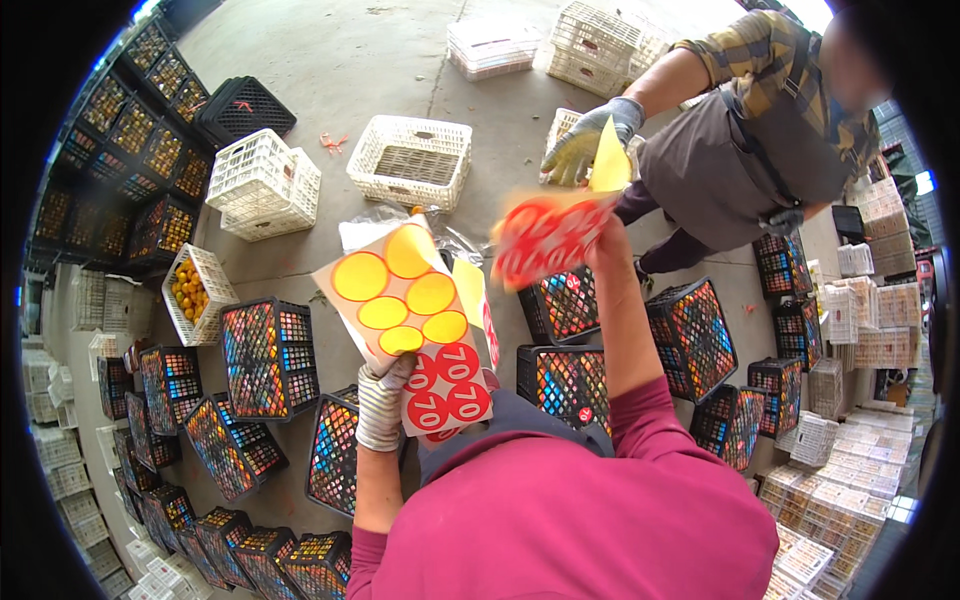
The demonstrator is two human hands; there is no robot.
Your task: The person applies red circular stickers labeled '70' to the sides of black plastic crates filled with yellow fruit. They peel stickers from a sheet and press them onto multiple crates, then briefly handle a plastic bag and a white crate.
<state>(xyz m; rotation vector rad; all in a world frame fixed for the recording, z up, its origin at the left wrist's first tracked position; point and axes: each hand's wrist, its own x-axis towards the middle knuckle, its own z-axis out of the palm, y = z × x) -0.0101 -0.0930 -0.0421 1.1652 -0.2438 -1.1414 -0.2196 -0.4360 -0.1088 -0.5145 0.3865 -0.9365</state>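
My left hand (386,397), in a striped knit glove, grips a sheet of round yellow stickers (409,289) and a sheet of round red stickers (450,386) printed with 70. My right hand (609,244), seemingly bare, holds out blurred red sticker sheets (551,236). A yellow sheet (611,161) rises behind them, close to the gloved hand (592,142) of a co-worker; whether that hand touches it I cannot tell. Below my hands stand black plastic crates (559,375) of colourful wrapped items, some bearing a round red sticker.
A co-worker (720,165) in an apron stands at the right front. An open white plastic crate (411,161) sits on the concrete floor ahead, by clear plastic film (457,244). To the left are white crates (262,184) and a crate of orange fruit (199,292). Crate stacks line both sides.
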